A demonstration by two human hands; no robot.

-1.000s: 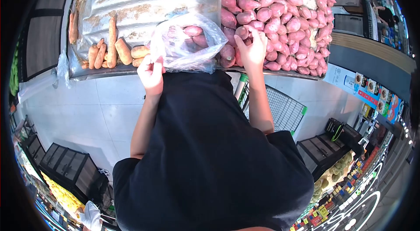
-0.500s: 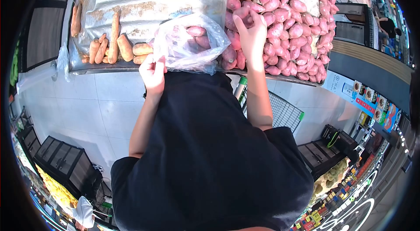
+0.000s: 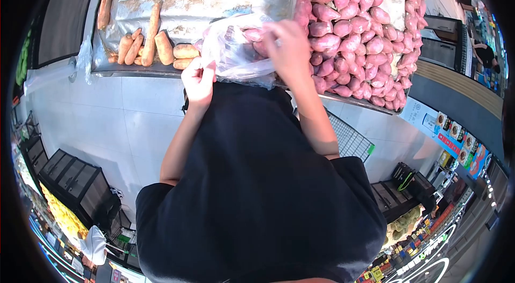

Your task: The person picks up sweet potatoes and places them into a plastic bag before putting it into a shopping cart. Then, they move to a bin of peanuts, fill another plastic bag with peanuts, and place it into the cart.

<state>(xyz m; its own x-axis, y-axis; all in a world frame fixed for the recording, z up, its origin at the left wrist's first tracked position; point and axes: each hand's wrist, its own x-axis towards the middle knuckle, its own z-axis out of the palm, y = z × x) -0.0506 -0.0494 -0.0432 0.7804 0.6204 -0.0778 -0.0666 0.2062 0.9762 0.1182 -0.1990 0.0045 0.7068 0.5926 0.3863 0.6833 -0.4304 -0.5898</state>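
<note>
My left hand (image 3: 198, 80) pinches the near left rim of a clear plastic bag (image 3: 238, 68). Several pink-skinned sweet potatoes (image 3: 253, 35) show inside it. At the bag's right side is my right hand (image 3: 288, 50), its fingers smeared by motion over the bag's mouth; whether they hold anything cannot be made out. To the right lies a large heap of sweet potatoes (image 3: 351, 42). Left of the bag, several carrots (image 3: 163, 48) rest along the front of the metal display tray (image 3: 177, 1).
A wire shopping cart (image 3: 346, 135) stands below the display's front edge, to my right. Another plastic bag (image 3: 85, 63) hangs at the display's left corner. Dark cabinets (image 3: 75, 176) are on the lower left, and a person (image 3: 485, 55) is far off at right.
My right hand has come from over the sweet potato heap, left and down to the bag's mouth. My left hand still grips the bag. The whole view has shifted slightly.
</note>
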